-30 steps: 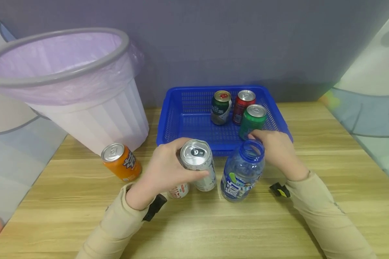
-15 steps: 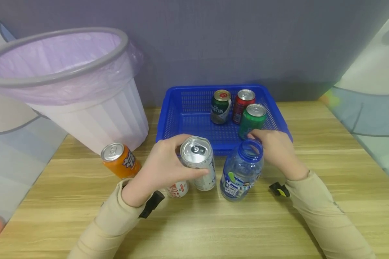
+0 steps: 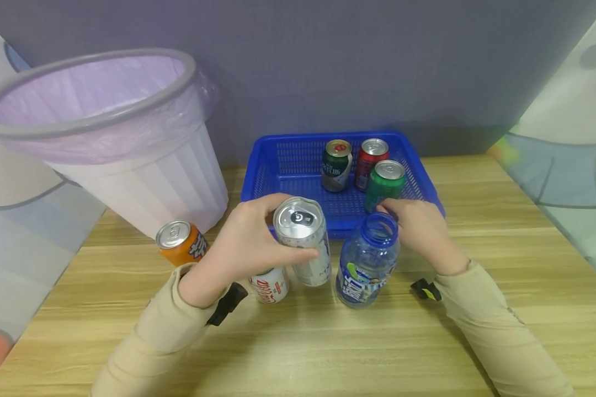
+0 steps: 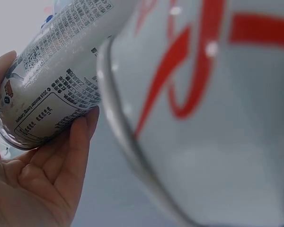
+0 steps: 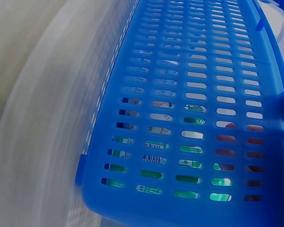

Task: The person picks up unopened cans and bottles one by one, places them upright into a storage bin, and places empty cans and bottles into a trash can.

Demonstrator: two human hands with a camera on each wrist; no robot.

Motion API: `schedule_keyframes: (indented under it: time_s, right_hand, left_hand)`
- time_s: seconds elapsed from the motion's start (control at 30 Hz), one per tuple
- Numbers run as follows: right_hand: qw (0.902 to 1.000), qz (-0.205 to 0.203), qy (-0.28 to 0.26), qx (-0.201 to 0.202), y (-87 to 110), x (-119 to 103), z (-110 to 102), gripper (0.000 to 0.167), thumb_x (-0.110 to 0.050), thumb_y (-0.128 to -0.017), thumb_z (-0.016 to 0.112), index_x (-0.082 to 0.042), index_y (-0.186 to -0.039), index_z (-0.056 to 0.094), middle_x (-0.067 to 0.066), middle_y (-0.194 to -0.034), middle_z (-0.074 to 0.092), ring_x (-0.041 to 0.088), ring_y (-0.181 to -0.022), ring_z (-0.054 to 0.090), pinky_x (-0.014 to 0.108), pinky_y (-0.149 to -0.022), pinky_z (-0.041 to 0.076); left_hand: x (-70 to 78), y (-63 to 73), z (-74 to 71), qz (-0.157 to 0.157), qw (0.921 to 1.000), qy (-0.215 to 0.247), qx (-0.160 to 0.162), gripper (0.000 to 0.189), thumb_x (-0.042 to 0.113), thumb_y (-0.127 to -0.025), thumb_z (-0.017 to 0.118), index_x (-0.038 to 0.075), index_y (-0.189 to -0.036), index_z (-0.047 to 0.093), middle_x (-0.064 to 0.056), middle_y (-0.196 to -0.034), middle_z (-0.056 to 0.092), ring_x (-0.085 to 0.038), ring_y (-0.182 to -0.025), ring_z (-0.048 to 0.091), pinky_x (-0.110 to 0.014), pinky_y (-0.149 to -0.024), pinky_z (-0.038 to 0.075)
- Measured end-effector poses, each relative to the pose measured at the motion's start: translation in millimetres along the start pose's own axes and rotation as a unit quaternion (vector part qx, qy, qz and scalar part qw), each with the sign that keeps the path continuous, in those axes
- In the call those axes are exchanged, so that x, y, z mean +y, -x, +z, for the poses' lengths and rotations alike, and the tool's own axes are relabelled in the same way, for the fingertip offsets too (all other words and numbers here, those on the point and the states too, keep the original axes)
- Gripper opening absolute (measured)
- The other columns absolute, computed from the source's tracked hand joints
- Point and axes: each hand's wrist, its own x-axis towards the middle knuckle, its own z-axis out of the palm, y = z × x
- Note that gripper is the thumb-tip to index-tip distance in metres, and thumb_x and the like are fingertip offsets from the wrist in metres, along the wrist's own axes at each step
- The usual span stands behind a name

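A silver-white drink can (image 3: 300, 220) with a dented rim stands upright in the head view. My left hand (image 3: 250, 242) grips it, thumb across the near side; the left wrist view shows the fingers (image 4: 78, 151) round its lower end. Beside it stands a white and red cola can (image 3: 269, 286), partly behind my left hand. My right hand (image 3: 422, 229) reaches over the basket's front right corner and holds the lower part of a green can (image 3: 386, 182). Its fingertips are largely hidden, though skin shows through the basket slots. A clear blue-necked plastic bottle (image 3: 365, 264) stands just left of that hand.
The blue basket (image 3: 263, 165) also holds a dark green can (image 3: 336, 165) and a red can (image 3: 371, 162). At left, a white bin (image 3: 179, 176) with a purple liner stands behind an orange can (image 3: 181, 245). A grey wall (image 3: 328, 66) closes off the table's back.
My left hand and the silver-white can have risen slightly, and the left forearm has shifted left, covering more of the orange can. The right hand stays at the green can. The view shifts slightly.
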Motion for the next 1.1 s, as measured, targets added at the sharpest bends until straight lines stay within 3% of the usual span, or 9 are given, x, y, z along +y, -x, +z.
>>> schedule_keyframes:
  time_s: [0.43,0.9,1.1]
  right_hand:
    - [1.0000,0.002,0.002,0.000,0.4,0.0,0.8,0.017,-0.022,-0.092,0.059,-0.009,-0.083,0.066,0.007,-0.065,0.065,0.027,-0.058,0.062,0.044,-0.052,0.046]
    - [1.0000,0.006,0.000,-0.002,-0.1,0.2,1.6,0.019,-0.023,-0.093,0.057,-0.009,-0.086,0.067,0.005,-0.062,0.062,0.026,-0.058,0.061,0.043,-0.051,0.045]
    - [1.0000,0.006,0.007,0.000,0.3,0.8,1.9,0.019,-0.024,-0.093,0.057,-0.009,-0.086,0.067,0.006,-0.064,0.064,0.028,-0.058,0.062,0.044,-0.051,0.045]
  left_hand:
    - [-4.5,-16.0,-5.2,-0.031,0.9986,0.039,-0.019,0.049,0.027,-0.064,0.087,0.015,-0.106,0.065,0.005,-0.091,0.069,-0.010,-0.080,0.063,-0.031,-0.069,0.053]
    - [-3.9,-18.9,-18.7,-0.029,0.9993,0.019,-0.012,0.049,0.025,-0.063,0.087,0.015,-0.106,0.066,0.004,-0.090,0.069,-0.010,-0.077,0.063,-0.031,-0.068,0.053]
    - [3.8,-23.9,-22.9,-0.009,0.9998,0.006,-0.015,0.051,0.024,-0.062,0.088,0.014,-0.107,0.066,0.005,-0.089,0.070,-0.009,-0.078,0.063,-0.030,-0.069,0.053]
